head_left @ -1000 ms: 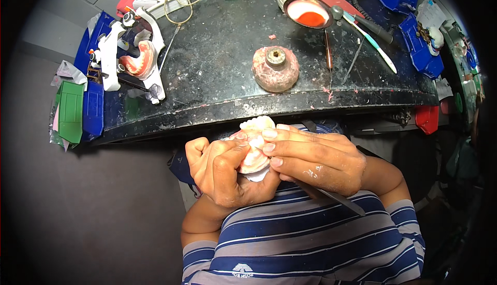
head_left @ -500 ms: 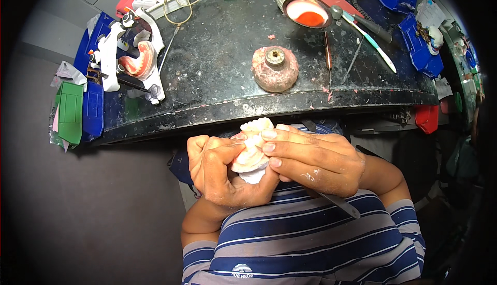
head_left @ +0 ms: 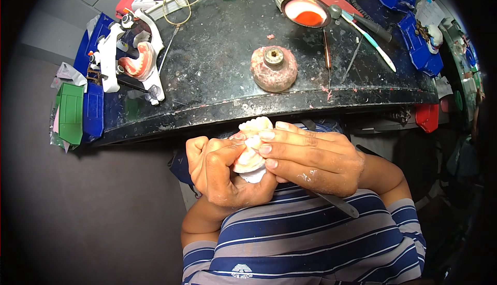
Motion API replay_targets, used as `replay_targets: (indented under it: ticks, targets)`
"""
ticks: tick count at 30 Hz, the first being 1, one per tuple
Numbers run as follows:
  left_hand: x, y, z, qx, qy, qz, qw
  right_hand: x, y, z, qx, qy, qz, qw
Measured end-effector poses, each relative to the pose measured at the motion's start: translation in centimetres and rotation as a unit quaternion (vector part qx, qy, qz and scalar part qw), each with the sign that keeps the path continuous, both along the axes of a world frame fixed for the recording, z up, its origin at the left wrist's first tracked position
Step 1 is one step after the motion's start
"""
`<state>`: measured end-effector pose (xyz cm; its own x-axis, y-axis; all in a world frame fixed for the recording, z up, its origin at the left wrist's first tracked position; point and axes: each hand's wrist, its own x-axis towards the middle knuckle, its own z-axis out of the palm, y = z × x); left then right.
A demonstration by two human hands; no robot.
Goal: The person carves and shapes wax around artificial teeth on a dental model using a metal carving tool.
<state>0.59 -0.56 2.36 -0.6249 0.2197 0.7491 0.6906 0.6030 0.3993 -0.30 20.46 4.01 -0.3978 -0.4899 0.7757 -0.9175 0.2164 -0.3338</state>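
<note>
Just in front of the bench edge, my left hand [head_left: 222, 171] is closed around a dental cast [head_left: 252, 175] with a pale pink denture [head_left: 249, 158] and a row of teeth on it. Its thumb and bent fingers grip the sides. Against the denture's right side press the fingertips of my right hand [head_left: 316, 160], with the fingers close together. A flat metal spatula [head_left: 339, 205] pokes out below the right palm; its other end is hidden by the hand. The fingers cover much of the denture.
On the black bench [head_left: 207, 67] stands a round wax-smeared burner [head_left: 274, 70]. Behind it is a pan of red molten wax [head_left: 308, 15]. A white articulator [head_left: 111, 57] with a pink denture sits left. A toothbrush [head_left: 373, 46] and thin tools lie right; blue bins [head_left: 422, 46] flank the bench.
My right fingers have shifted very slightly left over the denture. The left hand keeps its hold, and the items on the bench stay in place.
</note>
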Motion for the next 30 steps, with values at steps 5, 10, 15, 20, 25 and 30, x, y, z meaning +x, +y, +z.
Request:
replay_targets:
  ticks: [5,10,15,20,25,30]
  targets:
    - [-0.28,0.02,-0.32,-0.009,0.024,0.003,1.000,0.24,0.20,0.13,0.007,-0.009,-0.006,1.000]
    - [-0.20,0.02,-0.15,-0.013,0.024,0.005,1.000,0.55,0.39,0.40,0.032,-0.047,-0.010,0.998]
    - [-0.19,0.00,-0.08,-0.022,0.018,0.009,1.000,0.24,0.08,0.08,0.022,-0.025,-0.012,0.999]
    - [-0.13,0.00,-0.15,-0.016,0.015,0.007,1.000,0.11,0.04,-0.02,0.016,-0.002,-0.015,1.000]
    - [-0.14,0.13,-0.08,-0.010,0.011,0.007,1.000,0.11,0.18,-0.01,0.014,-0.015,-0.006,1.000]
    - [-0.21,0.05,-0.22,0.001,0.002,-0.002,1.000,0.06,0.13,-0.17,0.007,-0.011,-0.005,1.000]
